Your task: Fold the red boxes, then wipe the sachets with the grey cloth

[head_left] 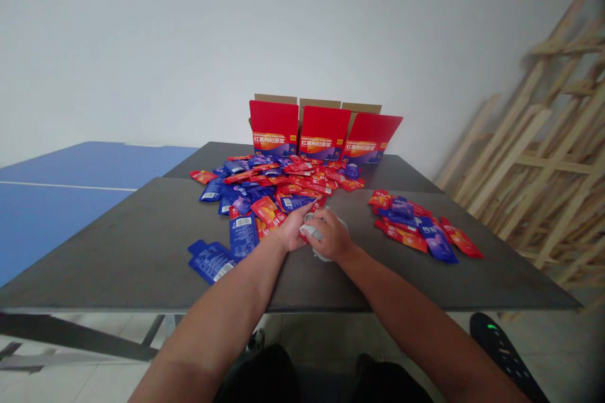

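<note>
1. Head view: right hand [329, 236] clenched over a crumpled white item [322, 255], material unclear.
2. Left hand [292, 229] extended against the item, beside the right; grasp cannot be confirmed.
3. Red and blue sachets [278, 186] heaped directly ahead of the grip; smaller sachet group [416, 227] to its right.
4. Three open red cartons [326, 132] stand beyond the heap.
5. Dark table top [142, 258] beneath the grip.
</note>
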Demonstrator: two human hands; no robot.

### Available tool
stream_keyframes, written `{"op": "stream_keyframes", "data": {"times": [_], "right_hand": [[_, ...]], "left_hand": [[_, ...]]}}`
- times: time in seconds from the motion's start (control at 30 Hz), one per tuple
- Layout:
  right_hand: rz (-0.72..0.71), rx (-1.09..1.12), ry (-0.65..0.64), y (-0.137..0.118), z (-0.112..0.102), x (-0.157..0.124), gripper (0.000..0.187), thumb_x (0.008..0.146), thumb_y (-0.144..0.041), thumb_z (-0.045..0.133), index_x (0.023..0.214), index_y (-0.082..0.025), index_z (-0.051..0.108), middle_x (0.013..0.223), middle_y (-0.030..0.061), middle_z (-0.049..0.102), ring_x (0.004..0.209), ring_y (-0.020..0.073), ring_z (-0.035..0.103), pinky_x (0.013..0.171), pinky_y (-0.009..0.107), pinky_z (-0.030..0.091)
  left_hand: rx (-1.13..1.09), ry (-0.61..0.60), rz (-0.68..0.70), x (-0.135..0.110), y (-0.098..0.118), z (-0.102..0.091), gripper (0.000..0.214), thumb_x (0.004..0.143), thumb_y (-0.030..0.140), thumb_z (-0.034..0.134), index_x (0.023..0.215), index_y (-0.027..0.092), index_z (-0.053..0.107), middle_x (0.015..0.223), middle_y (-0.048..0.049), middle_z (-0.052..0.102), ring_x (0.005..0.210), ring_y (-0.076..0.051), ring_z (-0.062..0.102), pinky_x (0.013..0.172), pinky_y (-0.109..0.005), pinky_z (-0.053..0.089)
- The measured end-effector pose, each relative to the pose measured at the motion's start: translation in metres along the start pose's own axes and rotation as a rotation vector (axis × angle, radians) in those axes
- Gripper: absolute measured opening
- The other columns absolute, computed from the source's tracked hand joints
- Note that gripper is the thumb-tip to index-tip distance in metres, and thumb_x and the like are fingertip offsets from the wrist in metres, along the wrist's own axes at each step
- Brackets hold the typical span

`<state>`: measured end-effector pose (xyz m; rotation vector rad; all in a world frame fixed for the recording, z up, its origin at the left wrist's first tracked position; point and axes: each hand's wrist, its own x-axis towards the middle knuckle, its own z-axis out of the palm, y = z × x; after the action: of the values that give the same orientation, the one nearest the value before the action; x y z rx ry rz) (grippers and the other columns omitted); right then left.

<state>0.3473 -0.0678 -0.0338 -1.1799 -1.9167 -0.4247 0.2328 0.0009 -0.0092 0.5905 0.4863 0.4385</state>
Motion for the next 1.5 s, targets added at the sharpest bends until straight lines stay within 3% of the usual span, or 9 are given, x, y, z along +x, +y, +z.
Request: {"op": "stream_keyframes", "data": {"times": [0.2, 0.47, 0.57, 0.7, 0.8, 0.97, 1.1, 1.2, 1.5], "right_hand": [[0.335, -0.021, 0.192, 0.011, 0.001, 0.006, 0.015, 0.088, -0.032, 0.055, 0.095, -0.020, 0.062, 0.094, 0.0075, 0.054, 0.090, 0.0214, 0.057, 0.084, 0.038, 0.052], [0.567, -0.040, 0.319, 0.029, -0.001, 0.008, 0.014, 0.086, -0.032, 0.055, 0.089, -0.019, 0.059, 0.090, 0.0057, 0.054, 0.087, 0.0207, 0.055, 0.083, 0.037, 0.049], [0.621, -0.042, 0.352, 0.037, -0.002, 0.007, 0.014, 0.085, -0.033, 0.056, 0.088, -0.020, 0.058, 0.089, 0.0053, 0.054, 0.086, 0.0208, 0.055, 0.082, 0.037, 0.048], [0.703, -0.070, 0.396, 0.045, -0.006, 0.007, 0.014, 0.083, -0.034, 0.057, 0.085, -0.020, 0.057, 0.085, 0.0047, 0.053, 0.084, 0.0214, 0.054, 0.082, 0.038, 0.048], [0.638, -0.061, 0.390, 0.039, -0.008, 0.007, 0.015, 0.085, -0.034, 0.057, 0.087, -0.020, 0.058, 0.089, 0.0057, 0.054, 0.086, 0.0215, 0.054, 0.083, 0.039, 0.049], [0.173, 0.061, 0.140, 0.011, -0.005, 0.004, 0.016, 0.086, -0.034, 0.060, 0.097, -0.023, 0.062, 0.097, 0.0073, 0.055, 0.094, 0.0214, 0.056, 0.085, 0.038, 0.051], [-0.004, 0.026, 0.010, -0.003, 0.000, 0.001, 0.013, 0.086, -0.033, 0.061, 0.096, -0.025, 0.063, 0.094, 0.0065, 0.057, 0.089, 0.0205, 0.057, 0.082, 0.036, 0.052], [0.048, -0.001, 0.050, -0.004, 0.002, 0.002, 0.013, 0.086, -0.032, 0.060, 0.097, -0.025, 0.063, 0.095, 0.0074, 0.057, 0.092, 0.0216, 0.057, 0.083, 0.038, 0.052], [0.466, 0.014, 0.318, 0.018, 0.005, 0.010, 0.017, 0.090, -0.034, 0.050, 0.096, -0.020, 0.057, 0.096, 0.0086, 0.053, 0.094, 0.0229, 0.054, 0.088, 0.042, 0.048]], "left_hand": [[0.159, 0.027, 0.031, -0.001, -0.008, 0.005, 0.027, 0.088, 0.039, 0.055, 0.082, 0.014, 0.063, 0.061, -0.0027, 0.063, 0.048, -0.013, 0.058, 0.046, -0.022, 0.045], [0.283, -0.009, 0.037, 0.000, -0.010, 0.002, 0.032, 0.087, 0.047, 0.057, 0.084, 0.016, 0.061, 0.063, 0.0000, 0.058, 0.047, -0.009, 0.052, 0.038, -0.017, 0.035], [0.255, -0.040, -0.009, -0.001, -0.007, -0.001, 0.031, 0.088, 0.045, 0.055, 0.086, 0.015, 0.062, 0.064, -0.0019, 0.058, 0.050, -0.010, 0.053, 0.038, -0.016, 0.033], [0.089, -0.173, -0.083, -0.001, 0.002, -0.006, 0.029, 0.089, 0.040, 0.052, 0.096, 0.014, 0.062, 0.072, -0.0062, 0.061, 0.056, -0.013, 0.056, 0.037, -0.017, 0.033], [-0.048, -0.172, -0.052, 0.001, 0.007, -0.009, 0.033, 0.091, 0.040, 0.047, 0.098, 0.012, 0.062, 0.076, -0.0093, 0.064, 0.058, -0.014, 0.057, 0.038, -0.018, 0.035], [-0.060, 0.000, 0.046, 0.006, 0.004, -0.007, 0.029, 0.090, 0.038, 0.051, 0.080, 0.013, 0.062, 0.058, -0.0029, 0.060, 0.046, -0.012, 0.053, 0.041, -0.020, 0.038], [-0.006, 0.057, 0.030, 0.009, -0.003, -0.006, 0.031, 0.088, 0.039, 0.055, 0.074, 0.013, 0.062, 0.059, -0.0044, 0.062, 0.052, -0.015, 0.059, 0.055, -0.025, 0.048], [0.032, 0.073, 0.083, 0.012, -0.008, -0.005, 0.025, 0.086, 0.035, 0.059, 0.075, 0.013, 0.062, 0.060, -0.0039, 0.064, 0.054, -0.015, 0.060, 0.057, -0.025, 0.047], [0.275, 0.086, 0.145, 0.010, -0.014, 0.000, 0.026, 0.086, 0.040, 0.061, 0.077, 0.016, 0.060, 0.054, 0.0021, 0.054, 0.041, -0.008, 0.046, 0.038, -0.019, 0.028]]}}
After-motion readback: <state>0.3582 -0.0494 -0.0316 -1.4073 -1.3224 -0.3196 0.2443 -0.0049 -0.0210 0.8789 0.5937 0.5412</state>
